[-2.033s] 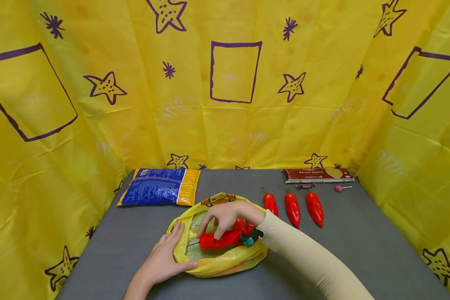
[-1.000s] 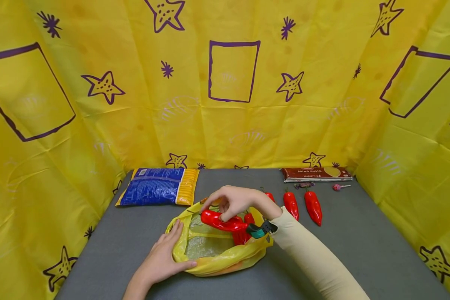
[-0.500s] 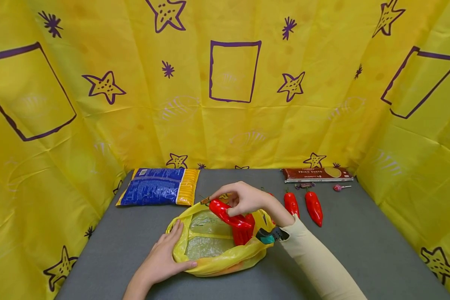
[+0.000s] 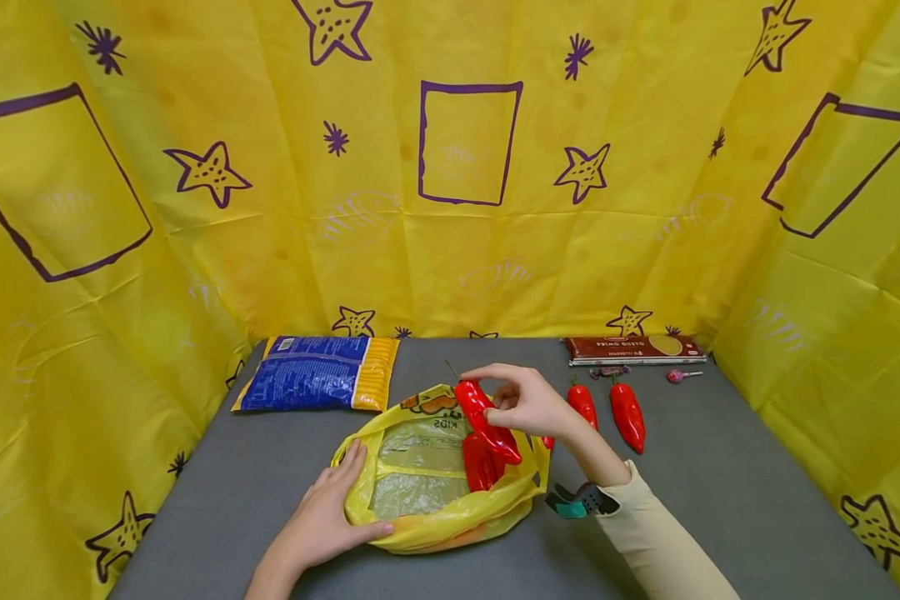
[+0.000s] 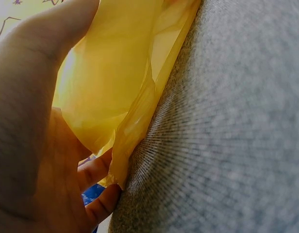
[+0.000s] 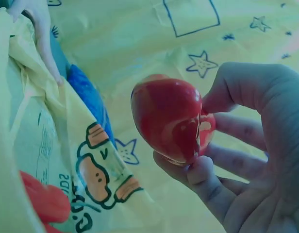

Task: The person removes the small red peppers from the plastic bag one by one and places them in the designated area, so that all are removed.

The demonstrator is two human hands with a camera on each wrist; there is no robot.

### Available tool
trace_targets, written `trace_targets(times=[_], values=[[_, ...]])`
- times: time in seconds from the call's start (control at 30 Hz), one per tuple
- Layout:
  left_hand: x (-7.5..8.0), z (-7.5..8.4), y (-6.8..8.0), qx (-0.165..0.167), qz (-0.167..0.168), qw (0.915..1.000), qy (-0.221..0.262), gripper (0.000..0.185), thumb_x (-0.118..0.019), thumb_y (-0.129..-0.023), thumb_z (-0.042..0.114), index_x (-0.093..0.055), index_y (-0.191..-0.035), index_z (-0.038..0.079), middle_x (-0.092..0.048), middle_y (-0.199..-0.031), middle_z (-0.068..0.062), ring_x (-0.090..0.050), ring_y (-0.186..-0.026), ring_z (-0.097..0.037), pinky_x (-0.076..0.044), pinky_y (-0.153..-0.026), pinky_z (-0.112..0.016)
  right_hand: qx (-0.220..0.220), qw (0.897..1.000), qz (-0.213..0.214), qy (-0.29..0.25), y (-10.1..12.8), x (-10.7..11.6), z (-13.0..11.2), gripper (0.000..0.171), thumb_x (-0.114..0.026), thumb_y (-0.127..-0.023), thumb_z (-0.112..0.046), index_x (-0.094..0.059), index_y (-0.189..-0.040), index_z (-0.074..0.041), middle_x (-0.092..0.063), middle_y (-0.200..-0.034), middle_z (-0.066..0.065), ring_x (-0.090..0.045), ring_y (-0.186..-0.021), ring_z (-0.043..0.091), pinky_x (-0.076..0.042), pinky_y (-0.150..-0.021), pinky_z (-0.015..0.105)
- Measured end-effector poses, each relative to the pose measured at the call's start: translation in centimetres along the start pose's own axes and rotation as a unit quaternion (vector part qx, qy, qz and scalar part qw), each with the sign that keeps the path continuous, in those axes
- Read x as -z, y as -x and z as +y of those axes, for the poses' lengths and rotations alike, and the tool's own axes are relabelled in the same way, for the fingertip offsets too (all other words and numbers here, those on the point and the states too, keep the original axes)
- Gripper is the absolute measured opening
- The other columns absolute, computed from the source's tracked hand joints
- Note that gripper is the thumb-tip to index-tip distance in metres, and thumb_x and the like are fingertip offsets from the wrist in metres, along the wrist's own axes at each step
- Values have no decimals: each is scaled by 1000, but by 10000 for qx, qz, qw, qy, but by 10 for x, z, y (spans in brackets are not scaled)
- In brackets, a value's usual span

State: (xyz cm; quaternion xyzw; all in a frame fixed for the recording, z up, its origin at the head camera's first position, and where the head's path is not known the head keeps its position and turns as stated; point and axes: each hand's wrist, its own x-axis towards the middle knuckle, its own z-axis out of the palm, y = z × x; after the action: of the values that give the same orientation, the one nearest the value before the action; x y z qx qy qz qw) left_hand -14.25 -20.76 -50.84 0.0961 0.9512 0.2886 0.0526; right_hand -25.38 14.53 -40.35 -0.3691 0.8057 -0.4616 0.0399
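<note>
Pepper (image 4: 486,421), red and glossy, is pinched in the right hand (image 4: 531,406) above the far-right rim of the yellow bag (image 4: 420,521); thumb and fingertips curl round its upper half, tip pointing down into the opening.

Left to right: blue and yellow packet (image 4: 317,374) lies at the back left of the grey table (image 4: 757,492), print too small to read. Left hand (image 4: 330,512) lies flat on the bag's near-left rim, fingers straight, thumb along the edge, pressing the plastic to the table; the left wrist view shows the film (image 5: 115,87) against the palm. Bag reads "KIDS" by a cartoon figure. More red peppers (image 4: 482,467) sit inside at its right. Two loose peppers (image 4: 627,417) lie on the table just right of the right hand, a third mostly hidden behind it. Brown pasta box (image 4: 634,349) at the back right reads "PRIMO GUSTO"; the smaller line is unclear. Pink lollipop (image 4: 678,376) lies near it.

Risks: skin looks slick and the pinch is light, so the pepper could slip and drop back into the bag or roll off. Thin film could drag along if the left hand eases.
</note>
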Motion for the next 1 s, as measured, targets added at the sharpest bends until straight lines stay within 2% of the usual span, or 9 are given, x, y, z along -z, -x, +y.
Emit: trace_targets(times=[0.2,0.33,0.5,0.73,0.93,1.0], values=[[1,-1,1,15,-4,10000,-26,132,-81,-73,79,-22,-169,10,-18,-177,-10,-41,-146,-39,-35,-115,-68,-116,9993,351,53,17,4,-2,57,-70,-87,3,-69,-140,-15,-70,-124,7,-57,-60,14,-53,-60,27],[0,-1,1,-25,19,10000,-29,133,-80,-73,80,-22,-169,9,-18,-177,-10,-41,-146,-39,-35,-116,-68,-23,9985,546,94,29,7,-4,57,-71,-85,3,-70,-140,-14,-69,-127,8,-61,-63,15,-57,-60,29],[-1,-1,-1,19,23,10000,25,134,-80,-72,81,-24,-169,9,-18,-177,-9,-41,-146,-38,-35,-116,-68,-96,9970,763,99,43,14,-1,58,-71,-85,4,-70,-139,-16,-66,-115,7,-60,-64,14,-58,-61,30],[0,0,-1,-17,39,10000,-27,133,-81,-72,80,-24,-169,9,-18,-177,-10,-42,-145,-38,-35,-116,-68,-271,9937,1083,-114,59,27,10,59,-68,-86,8,-67,-141,-11,-69,-83,7,-60,-61,16,-53,-57,28],[0,1,1,-44,17,10000,-80,132,-80,-74,79,-23,-169,9,-18,-177,-10,-42,-145,-37,-35,-116,-67,-506,9893,1349,-239,70,39,15,58,-67,-87,9,-65,-142,-7,-69,-81,11,-61,-64,19,-53,-56,30],[0,0,1,-57,24,10000,-73,131,-80,-74,79,-24,-169,8,-18,-177,-10,-42,-145,-38,-35,-115,-68,-552,9868,1503,-232,73,43,17,57,-67,-87,8,-65,-142,-6,-68,-87,14,-62,-67,20,-54,-58,30]])
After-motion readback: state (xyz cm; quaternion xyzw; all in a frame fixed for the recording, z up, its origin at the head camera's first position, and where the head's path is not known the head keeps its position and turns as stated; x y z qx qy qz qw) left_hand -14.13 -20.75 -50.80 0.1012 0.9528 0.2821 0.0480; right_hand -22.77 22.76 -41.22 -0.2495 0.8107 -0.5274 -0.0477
